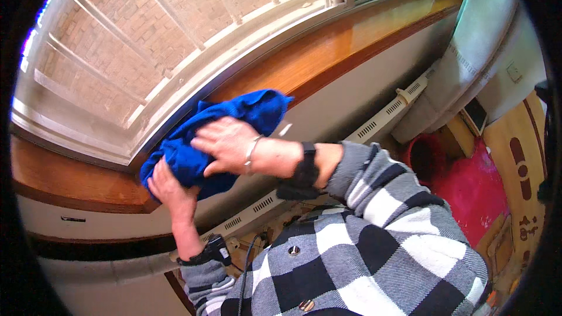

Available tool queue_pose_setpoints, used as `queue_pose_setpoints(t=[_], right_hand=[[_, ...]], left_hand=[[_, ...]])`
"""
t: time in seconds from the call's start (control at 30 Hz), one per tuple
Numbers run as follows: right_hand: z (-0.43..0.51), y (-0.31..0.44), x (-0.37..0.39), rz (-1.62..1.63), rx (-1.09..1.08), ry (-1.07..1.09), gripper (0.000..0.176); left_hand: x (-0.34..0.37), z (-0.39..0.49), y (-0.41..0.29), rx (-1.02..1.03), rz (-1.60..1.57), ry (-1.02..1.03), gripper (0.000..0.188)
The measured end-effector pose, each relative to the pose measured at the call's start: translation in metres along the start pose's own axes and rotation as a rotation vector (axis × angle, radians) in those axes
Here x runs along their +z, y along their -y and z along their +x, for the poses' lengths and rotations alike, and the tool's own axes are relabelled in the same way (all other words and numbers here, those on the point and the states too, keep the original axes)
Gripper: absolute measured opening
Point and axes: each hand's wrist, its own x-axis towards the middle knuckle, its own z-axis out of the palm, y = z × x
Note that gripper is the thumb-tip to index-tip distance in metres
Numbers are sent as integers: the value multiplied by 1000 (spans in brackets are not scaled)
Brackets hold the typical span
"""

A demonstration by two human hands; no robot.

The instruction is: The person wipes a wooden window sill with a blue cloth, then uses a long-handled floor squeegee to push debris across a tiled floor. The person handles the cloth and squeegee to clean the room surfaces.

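A bunched blue cloth (259, 112) lies on the varnished wooden windowsill (290, 61), close along the white window frame (228, 37), and partly hangs over the sill's front edge. My right hand (228, 142), with a bracelet at the wrist, rests flat on the cloth's middle, fingers pointing left. At the cloth's lower left end, my left hand (171, 186) presses on it, its fingertips on the fabric. Whether either hand's fingers grip any cloth, I cannot tell. Black straps circle both forearms.
Below the sill runs a pale slotted baseboard heater (366, 129). A light curtain (465, 52) hangs at the right. Under it are a red bin (423, 158) and a red cloth-like covering (476, 188) near the floor. White bars (171, 13) stand outside the window.
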Motion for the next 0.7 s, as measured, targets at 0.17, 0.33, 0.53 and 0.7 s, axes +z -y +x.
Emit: queue_pose_setpoints(t=[0.17,0.33,0.53,0.7], right_hand=[[-83,-126,-110,-255,60,-256,46],[-158,-247,-242,-571,419,-69,41],[-179,-287,-262,-858,781,-17,43],[-129,-211,-201,-574,245,-316,7]], left_hand=[[16,52,-163,209,-66,-21,102],[25,107,-332,354,-210,82,101],[31,115,-383,492,-323,69,92],[22,99,-316,477,-346,-6,86]])
